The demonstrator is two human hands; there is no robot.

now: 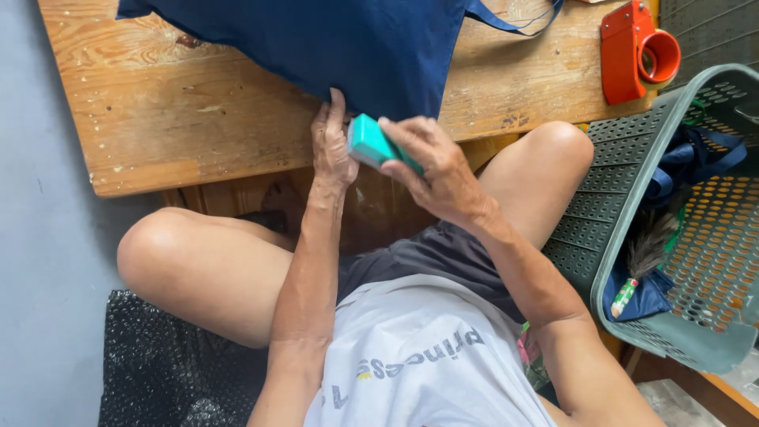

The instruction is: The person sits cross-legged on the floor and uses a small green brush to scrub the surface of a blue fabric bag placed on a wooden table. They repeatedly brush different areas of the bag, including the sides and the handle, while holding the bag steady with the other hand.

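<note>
Your white shirt [427,364] and dark shorts [443,257] fill the near edge of the view, with both bare knees spread to either side. Beneath your left knee lies a black textured mat [158,372] on a grey floor [39,237].

Your left hand [332,146] reaches forward, fingers together, pressed against the lower hem of a navy fabric bag [340,47]. Whether the fingers pinch the cloth or only rest on it cannot be told.

Your right hand [435,170] sits just beside the left, closed around a small teal box [371,144]. The box is tilted, its free end touching or nearly touching the left hand, directly below the bag's hem.

Beyond both hands, a worn wooden table [174,119] carries the bag; its surface is scratched and speckled with pale marks. Far to the right of your right hand, an orange tape dispenser [636,51] stands at the table's corner.

Right of your right forearm, a grey-green perforated plastic basket [624,205] holds more navy fabric [688,158] and a feather duster [648,253].
</note>
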